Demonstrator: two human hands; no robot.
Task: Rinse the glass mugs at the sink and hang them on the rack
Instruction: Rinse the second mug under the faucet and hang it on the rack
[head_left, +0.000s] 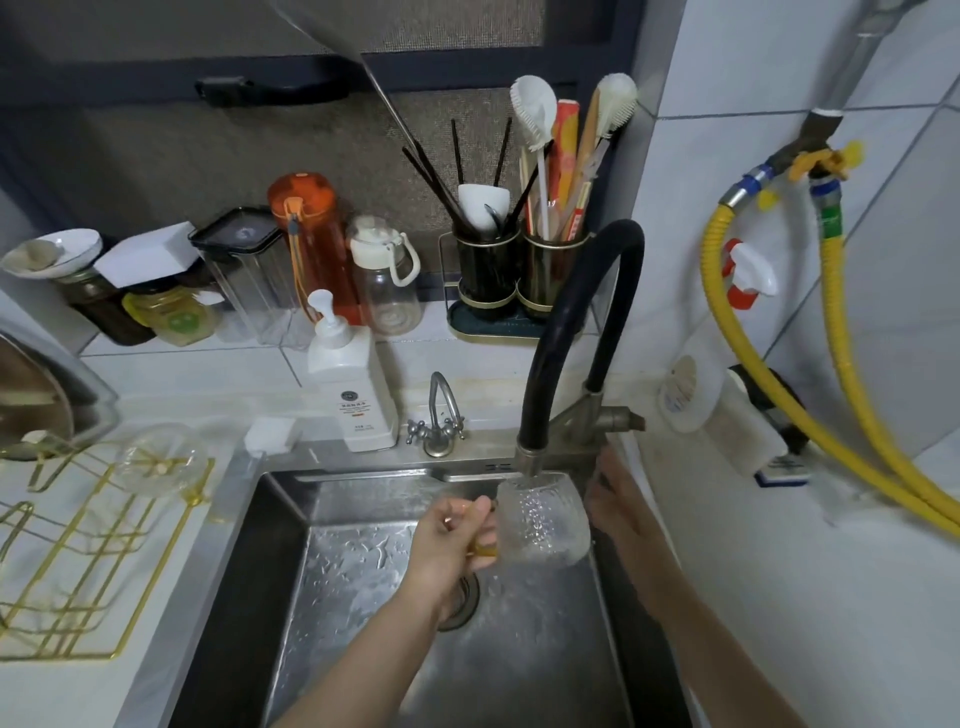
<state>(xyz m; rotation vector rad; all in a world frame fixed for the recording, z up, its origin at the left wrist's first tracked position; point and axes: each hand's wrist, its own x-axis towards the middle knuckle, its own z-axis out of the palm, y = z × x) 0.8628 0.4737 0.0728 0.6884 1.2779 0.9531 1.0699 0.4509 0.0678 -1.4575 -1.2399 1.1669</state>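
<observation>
Rinse step in hand. Our left hand (451, 540) has its grip closed around the amber handle of a clear dimpled glass mug (545, 519), held upright over the stainless steel sink (291, 519), rim right under the spout of the black gooseneck faucet (571, 322). Water looks to be running into the mug.

Our right hand (613, 493) reaches behind the mug toward the faucet's metal lever base; mostly hidden, so we cannot tell how far its grip is closed or whether it holds the lever.

The gold wire rack (93, 545) lies on the white desk (78, 691) left of the sink, one clear glass piece (156, 457) already on it.

Next, by our read: shut the water, tip the mug out over the sink, carry it left, hook it onto a free prong. Wet glass, so keep the hold firm.
</observation>
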